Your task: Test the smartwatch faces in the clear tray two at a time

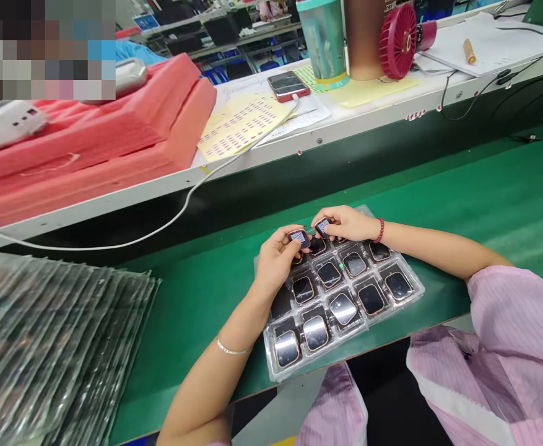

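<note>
My left hand point(275, 255) pinches a small square smartwatch face point(299, 238) with a lit screen, thumb on its front. Close beside it, my right hand point(345, 223) grips a second watch face point(322, 227), its screen also lit. Both are held just over the far side of a clear plastic tray point(275, 370). Several dark-screened watch faces with coppery rims lie in the tray's compartments, such as one watch face point(371, 300) near the front right. One left-side compartment point(280, 303) shows no watch. My hands hide part of the back row.
Stacked clear trays point(57, 347) stand at the left on the green bench point(461, 204). On the white shelf point(262, 162) behind are pink foam point(160, 124), a phone point(288, 85) with a white cable point(178, 217), a cup point(324, 43), a red fan point(397, 42) and papers.
</note>
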The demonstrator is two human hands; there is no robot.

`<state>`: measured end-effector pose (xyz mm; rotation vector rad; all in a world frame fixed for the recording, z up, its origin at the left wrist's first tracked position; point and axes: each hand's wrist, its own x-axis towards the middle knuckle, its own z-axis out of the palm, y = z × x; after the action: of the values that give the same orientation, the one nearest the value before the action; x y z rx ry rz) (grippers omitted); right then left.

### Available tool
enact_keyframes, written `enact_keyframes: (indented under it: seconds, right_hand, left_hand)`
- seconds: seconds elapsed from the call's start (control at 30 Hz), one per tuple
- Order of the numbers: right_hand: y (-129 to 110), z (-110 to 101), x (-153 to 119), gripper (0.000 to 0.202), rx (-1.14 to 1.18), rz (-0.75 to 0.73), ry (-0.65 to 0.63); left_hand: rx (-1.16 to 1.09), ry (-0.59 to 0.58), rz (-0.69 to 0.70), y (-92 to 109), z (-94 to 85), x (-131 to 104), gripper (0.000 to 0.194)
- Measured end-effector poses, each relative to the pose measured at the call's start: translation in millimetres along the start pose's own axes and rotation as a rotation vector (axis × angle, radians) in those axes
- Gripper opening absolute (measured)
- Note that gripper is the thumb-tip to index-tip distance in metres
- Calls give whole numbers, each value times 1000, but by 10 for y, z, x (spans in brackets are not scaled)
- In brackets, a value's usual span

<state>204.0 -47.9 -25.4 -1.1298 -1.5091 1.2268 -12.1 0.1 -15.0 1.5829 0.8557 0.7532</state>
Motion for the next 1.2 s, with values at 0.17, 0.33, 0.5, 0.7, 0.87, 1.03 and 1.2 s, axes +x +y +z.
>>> enact_keyframes:
  seconds: [0.17, 0.33, 0.5, 0.7, 0.87, 1.03, 1.2]
  right_hand:
    - [15, 8, 7, 23, -25, -11, -5]
    - [-13, 38, -34, 27, -281, -141, 38]
    - [-72, 82, -102, 19, -597, -328, 96]
    - [-61, 138, -141, 21, -863, -444, 109]
    - [-72, 214, -166, 28, -1184, -531, 50]
    - [-73, 284, -171, 35, -1315, -635, 97]
    - [-91, 348, -190, 38, -1314, -703, 154]
  left_hand:
    - [18, -8, 5, -1, 2, 1, 36]
    - [49, 7, 23, 0, 1, -11, 33]
    - [37, 32, 51, -10, -19, -16, 38]
    - [49, 51, 72, -63, -16, 7, 38]
    - [68, 87, 97, -106, -38, 28, 40]
    - [236, 114, 188, -55, -62, -86, 28]
    - [640, 144, 623, 336, -116, -492, 18]
